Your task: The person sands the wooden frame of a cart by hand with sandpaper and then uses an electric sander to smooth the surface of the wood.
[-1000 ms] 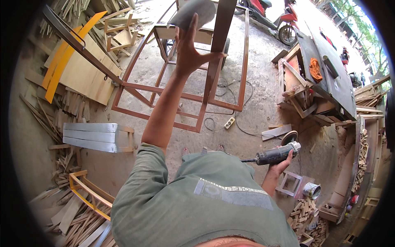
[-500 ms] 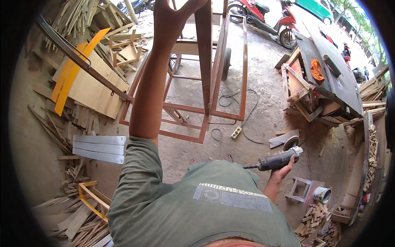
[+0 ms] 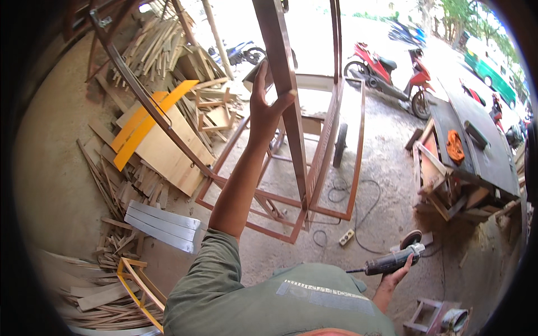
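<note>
My left hand [image 3: 269, 101] is raised at a thick brown metal post [image 3: 289, 106] of a tall frame. The thumb lies across the near face, and the fingers go round the left side, partly hidden. A pale flat piece [image 3: 255, 81] shows behind the fingers; I cannot tell whether they touch it. Low on the right, my right hand [image 3: 397, 275] holds an angle grinder [image 3: 389, 262] by its dark body. Its round disc [image 3: 411, 239] points away from me and touches nothing. The lower brown frame [image 3: 269, 229] stands on the ground before me.
A black cable [image 3: 367, 215] and a socket strip [image 3: 347, 237] lie on the floor. To the right stands a dark-topped bench [image 3: 476, 145] with an orange cloth [image 3: 454, 147]. Wood scraps, orange boards [image 3: 151, 126] and silver-grey planks [image 3: 162, 225] lie at left. A red motorbike [image 3: 386, 75] is parked beyond.
My view has tilted up, so the scene sits lower and further right in the picture. The left hand now shows whole at the post. The grinder stays in my right hand.
</note>
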Motion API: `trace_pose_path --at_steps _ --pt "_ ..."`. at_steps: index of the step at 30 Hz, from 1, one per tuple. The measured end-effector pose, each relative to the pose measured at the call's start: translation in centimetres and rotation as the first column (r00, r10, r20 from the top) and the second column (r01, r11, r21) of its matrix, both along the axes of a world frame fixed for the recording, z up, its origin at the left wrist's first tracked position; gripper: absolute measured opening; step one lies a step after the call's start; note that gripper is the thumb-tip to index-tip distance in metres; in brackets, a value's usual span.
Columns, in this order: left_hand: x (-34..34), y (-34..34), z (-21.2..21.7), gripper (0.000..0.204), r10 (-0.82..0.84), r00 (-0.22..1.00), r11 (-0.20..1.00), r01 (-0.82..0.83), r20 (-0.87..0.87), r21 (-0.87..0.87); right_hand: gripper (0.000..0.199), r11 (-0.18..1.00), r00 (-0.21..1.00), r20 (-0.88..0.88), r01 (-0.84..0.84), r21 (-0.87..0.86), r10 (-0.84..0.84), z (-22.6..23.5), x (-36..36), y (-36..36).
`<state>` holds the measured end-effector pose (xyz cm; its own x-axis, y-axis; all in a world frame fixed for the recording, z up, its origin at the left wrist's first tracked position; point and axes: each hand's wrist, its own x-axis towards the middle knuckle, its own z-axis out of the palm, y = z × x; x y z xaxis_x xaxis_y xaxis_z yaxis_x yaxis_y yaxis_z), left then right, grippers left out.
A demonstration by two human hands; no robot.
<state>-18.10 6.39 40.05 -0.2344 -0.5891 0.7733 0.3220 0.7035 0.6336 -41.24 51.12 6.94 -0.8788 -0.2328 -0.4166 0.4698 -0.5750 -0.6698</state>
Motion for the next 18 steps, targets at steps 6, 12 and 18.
trace_pose_path --at_steps 6,12,18 --pt "-1.7 1.2 9.5 0.096 0.109 0.988 0.991 -0.117 -0.109 -0.063 0.057 0.997 0.997 0.033 -0.068 -0.040 0.070 -1.4 -3.1 -1.4" --pt "-1.2 2.0 16.2 0.112 0.188 0.979 0.982 -0.184 -0.079 0.052 0.059 0.994 0.994 0.026 -0.103 -0.046 0.105 -3.3 -6.1 -2.2" --pt "-1.3 1.2 20.2 0.134 0.375 0.914 0.925 -0.379 -0.155 0.001 0.064 0.988 0.987 0.048 -0.152 -0.029 0.153 -5.1 -8.7 -2.9"
